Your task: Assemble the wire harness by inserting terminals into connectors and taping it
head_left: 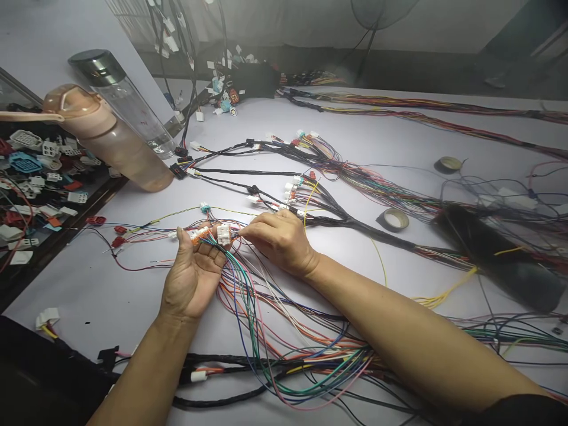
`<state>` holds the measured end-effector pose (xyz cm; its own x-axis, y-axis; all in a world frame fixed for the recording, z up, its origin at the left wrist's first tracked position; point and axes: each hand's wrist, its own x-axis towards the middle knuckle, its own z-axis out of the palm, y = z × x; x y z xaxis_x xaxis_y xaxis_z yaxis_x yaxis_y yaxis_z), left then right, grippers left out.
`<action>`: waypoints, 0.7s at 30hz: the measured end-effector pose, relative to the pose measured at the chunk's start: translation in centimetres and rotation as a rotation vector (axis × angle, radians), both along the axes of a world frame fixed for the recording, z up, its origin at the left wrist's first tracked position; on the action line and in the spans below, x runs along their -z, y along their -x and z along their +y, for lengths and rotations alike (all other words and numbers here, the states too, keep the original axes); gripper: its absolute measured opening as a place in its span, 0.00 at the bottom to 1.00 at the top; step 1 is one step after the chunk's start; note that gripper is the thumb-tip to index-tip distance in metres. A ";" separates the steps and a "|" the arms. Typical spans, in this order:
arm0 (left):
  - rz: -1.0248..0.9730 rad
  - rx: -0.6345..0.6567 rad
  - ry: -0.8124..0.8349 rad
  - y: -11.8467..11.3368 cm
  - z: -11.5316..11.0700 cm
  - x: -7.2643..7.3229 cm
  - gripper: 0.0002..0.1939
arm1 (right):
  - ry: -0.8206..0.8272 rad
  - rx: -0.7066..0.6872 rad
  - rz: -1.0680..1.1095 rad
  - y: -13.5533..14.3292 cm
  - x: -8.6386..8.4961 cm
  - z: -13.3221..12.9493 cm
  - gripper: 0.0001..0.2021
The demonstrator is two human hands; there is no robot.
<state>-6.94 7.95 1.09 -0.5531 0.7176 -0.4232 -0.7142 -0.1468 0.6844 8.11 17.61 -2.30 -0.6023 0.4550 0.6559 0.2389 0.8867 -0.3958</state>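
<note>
My left hand (195, 272) is palm up with its fingers curled under a white connector (224, 234) and an orange-and-white connector (199, 235). Green, blue and pink wires (248, 296) run from these connectors down across the table. Just right of the white connector is my right hand (284, 239), its thumb and fingertips pinched together at the wires behind it. What exactly lies between those fingertips is too small to make out. A small teal connector (205, 207) and red connectors (119, 241) lie beyond and left of my left hand.
Black-taped harness branches (346, 220) cross the table behind my hands. Two bottles, one peach (124, 151) and one clear (137, 112), stand tilted in view at the left, near a bin of loose connectors (39, 177). Tape rolls (394, 220) and a dark flat object (497, 254) lie right.
</note>
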 end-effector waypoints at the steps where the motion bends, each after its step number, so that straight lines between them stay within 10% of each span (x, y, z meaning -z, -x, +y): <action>1: 0.000 -0.001 0.004 0.0 0.0 0.0 0.20 | -0.002 0.001 0.009 0.0 0.0 0.0 0.10; 21: 0.143 -0.135 -0.061 0.7 -0.4 -1.4 0.23 | 0.167 0.091 0.116 0.1 0.2 0.3 0.09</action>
<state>-7.68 7.59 2.50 -0.6972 0.6549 -0.2916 -0.5815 -0.2787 0.7643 7.98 17.90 -2.47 -0.4792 0.6118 0.6293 0.2593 0.7837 -0.5645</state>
